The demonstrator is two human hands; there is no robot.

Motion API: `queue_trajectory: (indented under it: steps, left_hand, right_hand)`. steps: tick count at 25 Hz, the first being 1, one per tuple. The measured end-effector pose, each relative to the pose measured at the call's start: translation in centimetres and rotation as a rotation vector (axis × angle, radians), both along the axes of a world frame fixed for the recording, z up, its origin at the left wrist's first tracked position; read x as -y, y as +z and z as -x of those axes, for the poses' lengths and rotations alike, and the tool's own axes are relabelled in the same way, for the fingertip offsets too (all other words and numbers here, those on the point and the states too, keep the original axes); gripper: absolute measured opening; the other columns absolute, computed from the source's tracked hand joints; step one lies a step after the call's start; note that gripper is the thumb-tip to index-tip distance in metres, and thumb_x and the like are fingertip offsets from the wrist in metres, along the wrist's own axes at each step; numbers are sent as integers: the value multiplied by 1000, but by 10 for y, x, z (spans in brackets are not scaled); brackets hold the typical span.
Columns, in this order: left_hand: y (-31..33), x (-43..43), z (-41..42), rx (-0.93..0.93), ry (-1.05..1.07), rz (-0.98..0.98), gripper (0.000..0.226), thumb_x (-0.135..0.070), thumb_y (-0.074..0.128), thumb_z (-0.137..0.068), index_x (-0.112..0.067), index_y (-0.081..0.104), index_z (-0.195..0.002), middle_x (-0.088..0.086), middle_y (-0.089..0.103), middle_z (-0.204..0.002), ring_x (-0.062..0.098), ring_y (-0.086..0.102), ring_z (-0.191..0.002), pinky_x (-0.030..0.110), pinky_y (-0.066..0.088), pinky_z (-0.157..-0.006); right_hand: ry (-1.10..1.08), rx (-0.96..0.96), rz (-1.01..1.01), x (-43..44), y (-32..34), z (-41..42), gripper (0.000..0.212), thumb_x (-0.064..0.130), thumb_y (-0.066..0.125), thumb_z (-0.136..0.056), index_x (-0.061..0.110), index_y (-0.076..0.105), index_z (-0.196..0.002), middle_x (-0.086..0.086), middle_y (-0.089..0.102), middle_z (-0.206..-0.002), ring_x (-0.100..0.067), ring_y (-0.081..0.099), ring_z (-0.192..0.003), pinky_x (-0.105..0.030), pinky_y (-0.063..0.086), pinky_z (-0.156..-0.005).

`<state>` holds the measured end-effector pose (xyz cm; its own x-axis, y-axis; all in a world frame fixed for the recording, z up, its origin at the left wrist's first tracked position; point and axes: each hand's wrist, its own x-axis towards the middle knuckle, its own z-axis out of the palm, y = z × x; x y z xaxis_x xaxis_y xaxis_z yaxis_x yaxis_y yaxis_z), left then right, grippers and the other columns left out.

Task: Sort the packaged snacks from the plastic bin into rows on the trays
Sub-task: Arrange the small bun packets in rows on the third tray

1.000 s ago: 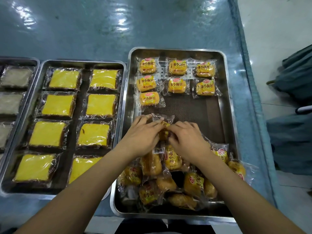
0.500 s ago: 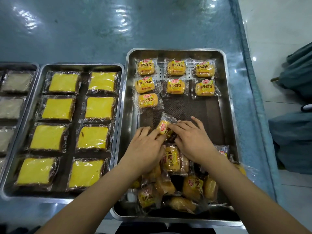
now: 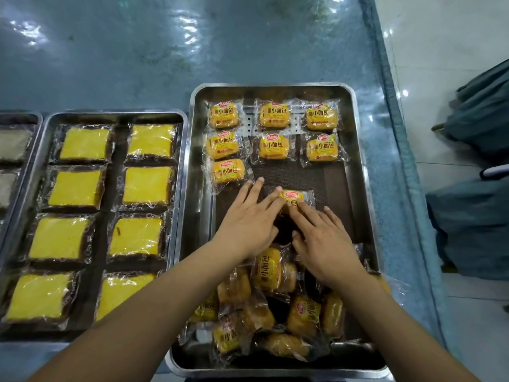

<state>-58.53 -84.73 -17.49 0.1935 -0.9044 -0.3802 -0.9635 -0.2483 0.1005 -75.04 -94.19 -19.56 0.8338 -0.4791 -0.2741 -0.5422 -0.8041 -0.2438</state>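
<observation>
Lying flat, snack packet [image 3: 296,194], long axis left-right, logo edge far.

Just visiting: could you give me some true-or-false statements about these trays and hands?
1. The middle tray holds eight yellow cake packets in two columns. True.
2. The left hand and the right hand both touch one bread packet. True.
3. The third row on the right tray holds three packets. False: only one placed packet lies there.
4. The loose pile sits at that tray's far end. False: it is at the near end.
</observation>
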Motion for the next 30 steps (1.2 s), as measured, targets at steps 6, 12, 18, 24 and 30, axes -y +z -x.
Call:
queue_trajectory:
  steps: [6,12,18,24,30]
  left_hand:
    - [1,-1,-17,25,214,45,70,-39,43,-100,-36,4,-158,8,-7,-167,38,-1,-152,52,-2,-122]
    - [-16,-18,-31,1,378,11,71,-39,40,-101,-29,1,-159,2,-5,-168,37,3,-152,52,6,-122]
    - [-20,-32,-44,15,369,23,65,-40,42,-100,-32,13,-158,-3,2,-168,38,14,-150,56,18,-119]
    - [-17,-33,-45,-7,378,22,64,-38,42,-100,-31,15,-157,-3,6,-168,36,17,-149,56,20,-118]
    - [17,-46,-16,-112,316,93,57,-29,39,-103,-30,20,-157,-6,13,-167,28,11,-152,52,12,-121]
  right_hand:
    - [-50,-19,51,-13,-12,-10,69,40,28,-102,24,-4,-161,-6,-1,-168,-22,6,-155,-47,-2,-126]
    - [-82,-27,65,-6,-15,-35,76,37,37,-101,25,-11,-160,-5,-8,-168,-20,-3,-155,-48,-4,-125]
    - [-2,-14,82,12,-21,-53,76,35,42,-100,25,-2,-161,-4,-3,-169,-22,5,-155,-49,0,-125]
    - [45,10,77,14,-21,-58,75,33,44,-100,26,3,-161,-3,3,-169,-22,8,-155,-50,5,-125]
    - [51,97,44,15,3,-48,69,22,46,-99,25,16,-160,-1,17,-167,-19,14,-154,-44,9,-126]
